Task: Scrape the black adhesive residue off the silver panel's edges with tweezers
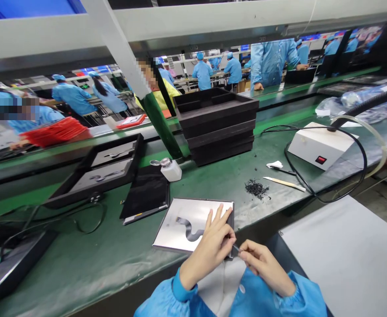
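Note:
A silver panel with a dark flex ribbon lies face down at the near edge of the green bench. My left hand rests on the panel's near right corner, upper fingers stretched out, thumb and forefinger pinched. My right hand is closed around a thin metal tool whose tip meets the left fingers at the panel's edge. Both sleeves are blue.
A stack of black trays, a white dispenser bottle, a dark panel, an open black tray, a white box with red switch, black cables, a pile of black scraps, a pale stick. Several blue-coated people work beyond.

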`<state>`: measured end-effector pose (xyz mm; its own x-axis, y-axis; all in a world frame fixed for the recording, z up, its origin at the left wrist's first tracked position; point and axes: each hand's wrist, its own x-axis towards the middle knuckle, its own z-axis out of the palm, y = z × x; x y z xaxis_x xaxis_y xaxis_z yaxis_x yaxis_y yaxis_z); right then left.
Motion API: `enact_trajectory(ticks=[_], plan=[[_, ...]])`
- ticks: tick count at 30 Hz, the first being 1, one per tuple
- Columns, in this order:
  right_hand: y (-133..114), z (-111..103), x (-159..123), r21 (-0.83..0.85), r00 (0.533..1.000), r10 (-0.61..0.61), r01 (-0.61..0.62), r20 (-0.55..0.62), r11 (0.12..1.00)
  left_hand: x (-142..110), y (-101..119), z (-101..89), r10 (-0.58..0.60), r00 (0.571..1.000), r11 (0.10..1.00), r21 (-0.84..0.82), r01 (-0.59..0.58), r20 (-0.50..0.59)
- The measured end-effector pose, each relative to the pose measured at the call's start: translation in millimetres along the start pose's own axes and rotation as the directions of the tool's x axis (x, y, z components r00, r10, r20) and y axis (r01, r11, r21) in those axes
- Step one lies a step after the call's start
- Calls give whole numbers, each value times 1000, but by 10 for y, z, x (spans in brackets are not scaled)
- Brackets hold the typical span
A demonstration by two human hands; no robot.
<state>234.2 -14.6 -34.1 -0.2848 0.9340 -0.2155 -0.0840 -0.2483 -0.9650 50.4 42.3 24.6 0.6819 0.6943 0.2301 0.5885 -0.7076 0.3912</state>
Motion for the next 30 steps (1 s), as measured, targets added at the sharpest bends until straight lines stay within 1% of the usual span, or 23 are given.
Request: enact_trajectory(ticks=[3, 4, 8, 12, 14, 16, 22, 30], plan=[[-9, -2, -2, -3, 1000, -21, 21, -16, 1000, -107, 10, 41, -12, 995, 1000, -1, 12, -95], [-16, -5, -2, -6, 999, -30, 30, -15, 1000, -151, 13, 52, -1, 994, 1000, 4, 2, -111], [-25, -20, 6, 10, 999, -35, 35, -5, 999, -344, 7, 92, 85, 990, 995, 58, -79, -108], [-38, -31, 7, -56, 999, -36, 37, 23, 998, -474, -18, 108, 103, 991, 987, 134, -91, -89], [-55, -32, 3, -97, 999, -15, 18, 33, 995, -499, -29, 101, 110, 991, 986, 134, -99, -73], [-70, -31, 6, -95, 999, 16, -11, 52, 995, -506, -37, 93, 121, 990, 986, 121, -112, -70], [-72, -31, 45, 53, 993, 38, -44, 110, 998, -504, -56, 101, 137, 985, 984, 130, -122, -109], [-119, -62, 65, 83, 991, 86, -95, 105, 992, -500, -60, 91, 153, 982, 982, 127, -138, -112]])
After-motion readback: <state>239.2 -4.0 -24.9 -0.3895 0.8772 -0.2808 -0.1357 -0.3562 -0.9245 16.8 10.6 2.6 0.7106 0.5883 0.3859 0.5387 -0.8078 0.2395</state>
